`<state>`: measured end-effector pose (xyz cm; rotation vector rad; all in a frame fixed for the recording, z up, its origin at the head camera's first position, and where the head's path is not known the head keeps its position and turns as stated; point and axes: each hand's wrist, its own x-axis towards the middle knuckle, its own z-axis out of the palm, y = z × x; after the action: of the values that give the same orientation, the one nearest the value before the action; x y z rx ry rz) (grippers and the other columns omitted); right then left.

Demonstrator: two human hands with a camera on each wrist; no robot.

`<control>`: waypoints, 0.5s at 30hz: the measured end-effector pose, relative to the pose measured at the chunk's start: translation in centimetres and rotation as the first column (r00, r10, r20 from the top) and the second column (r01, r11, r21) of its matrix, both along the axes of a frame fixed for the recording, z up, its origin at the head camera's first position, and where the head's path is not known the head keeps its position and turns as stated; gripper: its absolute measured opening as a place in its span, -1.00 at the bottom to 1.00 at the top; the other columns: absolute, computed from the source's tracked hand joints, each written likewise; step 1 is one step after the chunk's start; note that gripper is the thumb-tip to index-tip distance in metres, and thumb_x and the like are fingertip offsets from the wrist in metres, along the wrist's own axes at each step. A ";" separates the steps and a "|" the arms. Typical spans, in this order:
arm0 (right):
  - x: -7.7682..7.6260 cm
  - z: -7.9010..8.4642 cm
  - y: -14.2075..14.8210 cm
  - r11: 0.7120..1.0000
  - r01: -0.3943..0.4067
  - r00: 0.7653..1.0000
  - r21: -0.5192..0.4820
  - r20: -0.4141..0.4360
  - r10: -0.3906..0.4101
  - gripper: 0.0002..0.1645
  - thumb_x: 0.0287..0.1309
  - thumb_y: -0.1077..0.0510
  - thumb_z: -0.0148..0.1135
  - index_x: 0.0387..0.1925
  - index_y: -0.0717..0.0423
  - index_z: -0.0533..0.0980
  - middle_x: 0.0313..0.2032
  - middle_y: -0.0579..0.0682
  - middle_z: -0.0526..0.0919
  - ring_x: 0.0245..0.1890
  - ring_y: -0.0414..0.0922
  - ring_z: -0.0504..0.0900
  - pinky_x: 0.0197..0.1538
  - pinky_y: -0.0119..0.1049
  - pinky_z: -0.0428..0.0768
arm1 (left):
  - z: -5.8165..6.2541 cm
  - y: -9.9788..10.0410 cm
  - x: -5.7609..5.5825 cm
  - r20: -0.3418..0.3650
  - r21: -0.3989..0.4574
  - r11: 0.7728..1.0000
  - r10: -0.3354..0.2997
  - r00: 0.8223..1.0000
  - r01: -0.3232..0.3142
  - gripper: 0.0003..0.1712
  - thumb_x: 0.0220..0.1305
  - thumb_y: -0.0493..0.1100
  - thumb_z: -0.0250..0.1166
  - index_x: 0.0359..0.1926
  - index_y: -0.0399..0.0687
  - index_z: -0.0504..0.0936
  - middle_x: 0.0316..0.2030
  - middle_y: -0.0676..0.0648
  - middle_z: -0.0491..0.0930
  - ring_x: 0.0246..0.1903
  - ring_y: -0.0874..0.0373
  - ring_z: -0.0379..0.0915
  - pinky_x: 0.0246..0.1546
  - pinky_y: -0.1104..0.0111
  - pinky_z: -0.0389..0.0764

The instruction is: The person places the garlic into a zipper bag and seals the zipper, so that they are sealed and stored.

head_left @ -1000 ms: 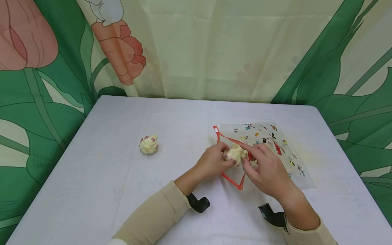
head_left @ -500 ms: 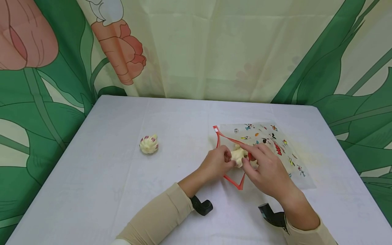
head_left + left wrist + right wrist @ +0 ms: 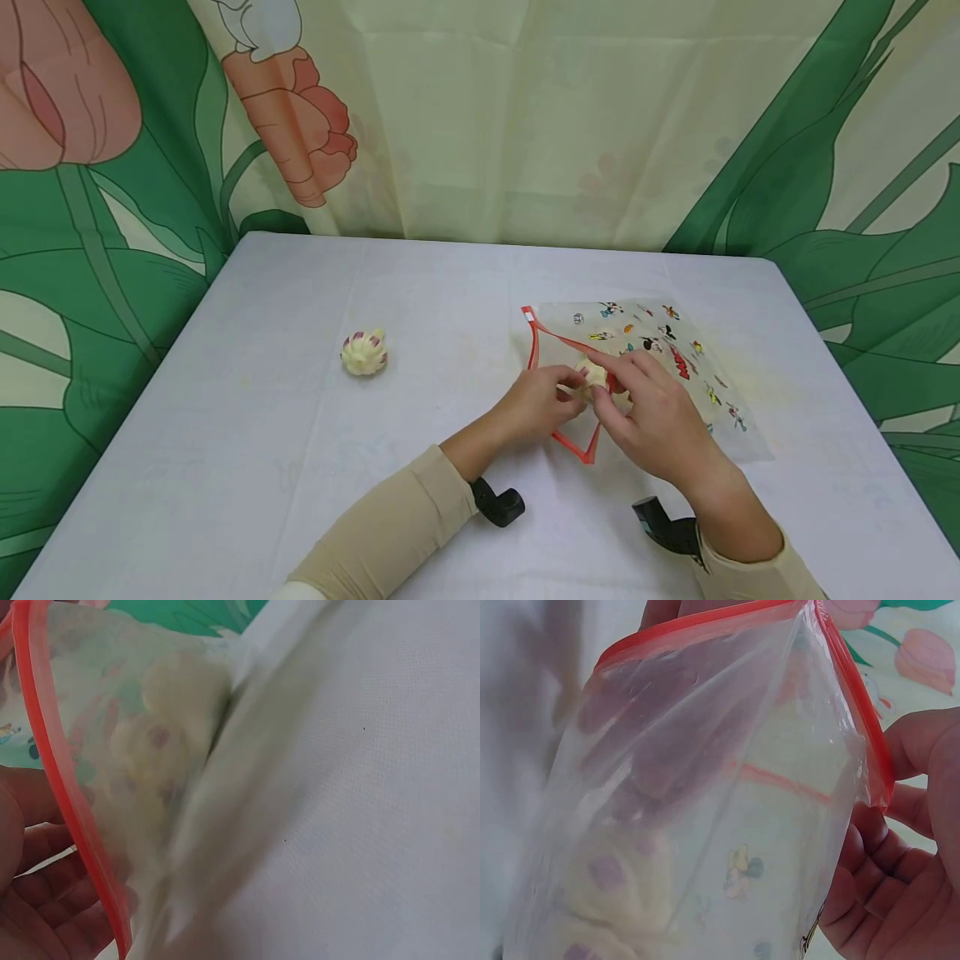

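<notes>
A clear zip bag [image 3: 652,325] with a red rim and small cartoon prints lies on the right half of the table. My right hand [image 3: 660,417] pinches its red rim between thumb and fingers, and the mouth gapes toward the left. Through that mouth reach the fingers of my left hand [image 3: 536,404]. Just beyond their tips sits a cream, garlic-like bulb [image 3: 596,372] with purple marks, seen blurred through the film as a pale bulb [image 3: 161,735] in the left wrist view. The fingers look loosely bent behind it, not wrapped round it. Any contact is partly hidden.
A second cream bulb [image 3: 363,352] with purple marks rests on the left part of the white-covered table [image 3: 420,292]. Behind the table hangs a printed curtain [image 3: 525,125]. A black wrist mount [image 3: 498,504] sticks out below the left forearm, another below the right.
My left hand has moved right, into the bag's mouth, and the bulb has gone deeper with it. The left fingers have shifted off the bulb's sides. The right hand and bag stay put.
</notes>
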<state>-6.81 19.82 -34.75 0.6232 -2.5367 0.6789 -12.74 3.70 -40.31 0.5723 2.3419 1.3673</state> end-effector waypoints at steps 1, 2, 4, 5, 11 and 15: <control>0.0 0.0 0.0 1.000 0.000 1.000 0.001 -0.001 0.000 -0.52 0.05 0.32 0.33 0.09 0.21 0.62 -0.37 -0.12 0.45 -0.33 -0.24 0.39 -0.48 -0.37 0.45 | 0.0 0.0 0.0 -0.005 -0.005 1.000 -0.007 1.000 0.007 -0.64 0.31 -0.22 0.37 0.11 -0.11 0.66 -0.06 0.09 0.68 -0.17 0.31 0.61 -0.25 0.55 0.59; 0.0 0.0 0.0 1.000 -0.002 1.000 0.001 -0.003 0.002 -0.51 0.05 0.32 0.33 0.09 0.21 0.62 -0.37 -0.12 0.45 -0.33 -0.24 0.39 -0.48 -0.37 0.45 | 0.0 0.0 0.0 -0.009 -0.011 1.000 -0.013 1.000 0.013 -0.63 0.31 -0.21 0.37 0.13 -0.10 0.66 -0.06 0.10 0.68 -0.19 0.32 0.60 -0.27 0.55 0.58; 0.0 0.0 0.0 1.000 -0.007 1.000 0.001 -0.009 0.007 -0.52 0.05 0.32 0.34 0.09 0.22 0.62 -0.37 -0.11 0.45 -0.33 -0.23 0.39 -0.47 -0.37 0.45 | 0.0 0.1 -0.1 -0.017 -0.021 1.000 -0.020 1.000 0.020 -0.61 0.31 -0.21 0.37 0.16 -0.08 0.66 -0.04 0.09 0.68 -0.20 0.33 0.60 -0.29 0.55 0.58; 0.0 0.0 0.1 1.000 -0.008 1.000 0.001 -0.011 0.008 -0.52 0.05 0.32 0.34 0.09 0.22 0.62 -0.37 -0.11 0.46 -0.33 -0.23 0.40 -0.47 -0.37 0.45 | 0.0 0.1 -0.1 -0.017 -0.025 0.999 -0.022 1.000 0.021 -0.59 0.32 -0.20 0.36 0.18 -0.07 0.65 -0.02 0.09 0.68 -0.20 0.34 0.60 -0.29 0.55 0.57; 0.0 -0.1 0.1 1.000 -0.013 1.000 0.000 -0.008 0.013 -0.53 0.05 0.32 0.34 0.07 0.24 0.62 -0.35 -0.09 0.49 -0.33 -0.17 0.45 -0.45 -0.35 0.49 | 0.1 0.2 -0.1 0.002 -0.036 0.999 -0.024 1.000 0.024 -0.50 0.32 -0.17 0.35 0.27 -0.01 0.59 0.09 0.08 0.64 -0.16 0.34 0.59 -0.26 0.53 0.56; 0.0 -0.1 0.1 1.000 -0.017 1.000 -0.008 -0.012 0.017 -0.53 0.05 0.32 0.34 0.07 0.24 0.63 -0.35 -0.09 0.50 -0.33 -0.17 0.47 -0.43 -0.40 0.47 | 0.1 0.2 0.0 0.024 -0.013 1.000 -0.002 1.000 0.003 -0.43 0.31 -0.16 0.37 0.33 0.00 0.53 0.14 0.11 0.61 -0.08 0.30 0.60 -0.23 0.52 0.58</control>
<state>-6.78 19.94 -34.86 0.6447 -2.5198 0.6887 -12.78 3.86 -40.21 0.5514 2.3285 1.3492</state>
